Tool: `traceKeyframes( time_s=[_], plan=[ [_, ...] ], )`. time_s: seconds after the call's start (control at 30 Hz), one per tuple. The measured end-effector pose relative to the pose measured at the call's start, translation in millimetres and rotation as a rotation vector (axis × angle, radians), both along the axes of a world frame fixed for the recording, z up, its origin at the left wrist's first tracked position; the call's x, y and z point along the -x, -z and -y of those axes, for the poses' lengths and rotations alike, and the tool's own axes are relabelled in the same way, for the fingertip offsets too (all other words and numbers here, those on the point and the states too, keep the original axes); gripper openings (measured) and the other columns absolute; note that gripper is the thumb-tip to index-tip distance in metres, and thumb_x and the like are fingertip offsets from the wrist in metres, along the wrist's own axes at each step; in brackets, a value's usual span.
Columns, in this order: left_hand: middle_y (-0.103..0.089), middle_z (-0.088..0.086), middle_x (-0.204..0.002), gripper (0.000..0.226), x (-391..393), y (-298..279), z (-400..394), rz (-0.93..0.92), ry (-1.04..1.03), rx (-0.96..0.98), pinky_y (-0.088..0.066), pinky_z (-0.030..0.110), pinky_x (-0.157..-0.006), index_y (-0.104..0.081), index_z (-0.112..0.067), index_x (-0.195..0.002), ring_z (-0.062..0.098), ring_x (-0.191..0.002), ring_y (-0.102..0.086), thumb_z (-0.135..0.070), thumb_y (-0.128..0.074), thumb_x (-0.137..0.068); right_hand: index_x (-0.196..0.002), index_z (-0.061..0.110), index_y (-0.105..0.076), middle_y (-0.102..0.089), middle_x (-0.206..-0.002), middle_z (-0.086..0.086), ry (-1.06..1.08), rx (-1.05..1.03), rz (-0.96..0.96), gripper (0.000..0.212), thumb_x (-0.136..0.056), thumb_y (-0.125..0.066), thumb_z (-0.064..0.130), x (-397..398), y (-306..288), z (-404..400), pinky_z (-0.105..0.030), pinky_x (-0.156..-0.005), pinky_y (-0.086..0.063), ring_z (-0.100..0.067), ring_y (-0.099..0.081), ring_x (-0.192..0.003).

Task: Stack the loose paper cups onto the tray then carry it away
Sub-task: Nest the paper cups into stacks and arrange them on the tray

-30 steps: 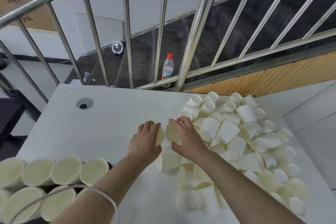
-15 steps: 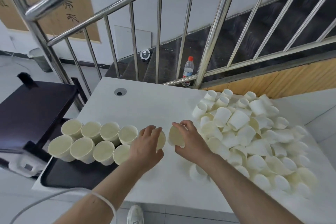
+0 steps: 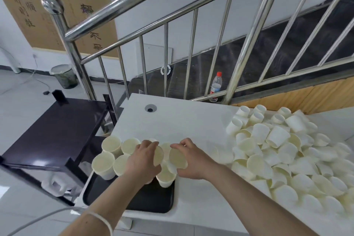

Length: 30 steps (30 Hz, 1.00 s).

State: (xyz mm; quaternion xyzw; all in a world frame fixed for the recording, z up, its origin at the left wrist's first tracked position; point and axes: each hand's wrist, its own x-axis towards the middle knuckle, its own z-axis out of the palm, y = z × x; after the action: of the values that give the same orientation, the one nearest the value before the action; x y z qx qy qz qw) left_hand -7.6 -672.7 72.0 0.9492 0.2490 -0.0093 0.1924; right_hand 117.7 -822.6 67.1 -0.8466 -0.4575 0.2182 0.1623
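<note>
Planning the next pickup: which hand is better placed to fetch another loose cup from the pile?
Right. The right hand is nearer the loose cup pile; the left hand is over the tray.

steel railing [image 3: 122, 25] | dark stairs [image 3: 268, 48] | calligraphy panels [image 3: 57, 5] | bin [image 3: 64, 75], perhaps lined

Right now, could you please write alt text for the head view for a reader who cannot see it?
A left hand and a right hand each hold a paper cup above a black tray of upright cups on a white table. A heap of loose cups lies to the right.
</note>
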Motion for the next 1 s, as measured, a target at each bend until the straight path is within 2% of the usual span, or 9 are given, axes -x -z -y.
traceKeyframes(
  time_s=[0.1,0.27,0.4,0.57,0.83,1.0],
  plan=[
    [-0.037,-0.007,-0.138,0.066,9,4,-15,-0.054,0.003,0.004,-0.046,0.026,-0.079,-0.034,-0.029,-0.141,0.016,-0.125,-0.04,-0.031,-0.063,-0.082,-0.147,0.034,-0.029,-0.027,-0.134,0.008,-0.031,0.042,-0.005,0.076,-0.081,-0.066,0.033,11,6,-14,-0.021,-0.086,-0.04,-0.013,-0.047,-0.113],
    [-0.037,-0.008,-0.139,0.067,13,15,-28,-0.099,0.029,0.016,-0.045,0.026,-0.083,-0.033,-0.03,-0.142,0.015,-0.125,-0.041,-0.031,-0.063,-0.082,-0.147,0.033,-0.03,-0.028,-0.134,0.006,-0.045,0.067,0.006,0.074,-0.082,-0.066,0.032,21,16,-26,-0.021,-0.083,-0.038,-0.012,-0.046,-0.104],
    [-0.035,-0.009,-0.143,0.073,15,28,-34,-0.136,0.071,0.019,-0.043,0.026,-0.086,-0.029,-0.031,-0.144,0.014,-0.127,-0.041,-0.034,-0.065,-0.08,-0.147,0.032,-0.03,-0.029,-0.135,0.004,-0.024,0.061,0.022,0.075,-0.081,-0.068,0.034,26,24,-32,-0.023,-0.086,-0.041,-0.016,-0.047,-0.115],
    [-0.034,-0.01,-0.142,0.074,15,40,-37,-0.158,0.106,0.04,-0.044,0.027,-0.089,-0.031,-0.032,-0.143,0.015,-0.129,-0.038,-0.037,-0.067,-0.078,-0.146,0.029,-0.031,-0.027,-0.142,0.003,-0.011,0.107,0.054,0.075,-0.081,-0.067,0.033,28,30,-34,-0.033,-0.095,-0.045,-0.017,-0.036,-0.13],
    [-0.041,-0.007,-0.134,0.061,11,52,-41,-0.183,0.122,-0.011,-0.042,0.026,-0.084,-0.04,-0.03,-0.135,0.016,-0.123,-0.042,-0.034,-0.066,-0.08,-0.143,0.024,-0.037,-0.033,-0.134,0.001,0.01,0.117,0.107,0.066,-0.083,-0.066,0.025,29,41,-36,-0.032,-0.09,-0.047,-0.018,-0.036,-0.126],
    [-0.041,-0.006,-0.134,0.061,9,56,-43,-0.178,0.12,-0.01,-0.042,0.027,-0.084,-0.04,-0.03,-0.134,0.017,-0.123,-0.042,-0.033,-0.067,-0.08,-0.14,0.024,-0.04,-0.034,-0.132,0.001,0.023,0.093,0.131,0.065,-0.081,-0.067,0.031,30,46,-37,-0.032,-0.087,-0.048,-0.018,-0.038,-0.123]
  ],
)
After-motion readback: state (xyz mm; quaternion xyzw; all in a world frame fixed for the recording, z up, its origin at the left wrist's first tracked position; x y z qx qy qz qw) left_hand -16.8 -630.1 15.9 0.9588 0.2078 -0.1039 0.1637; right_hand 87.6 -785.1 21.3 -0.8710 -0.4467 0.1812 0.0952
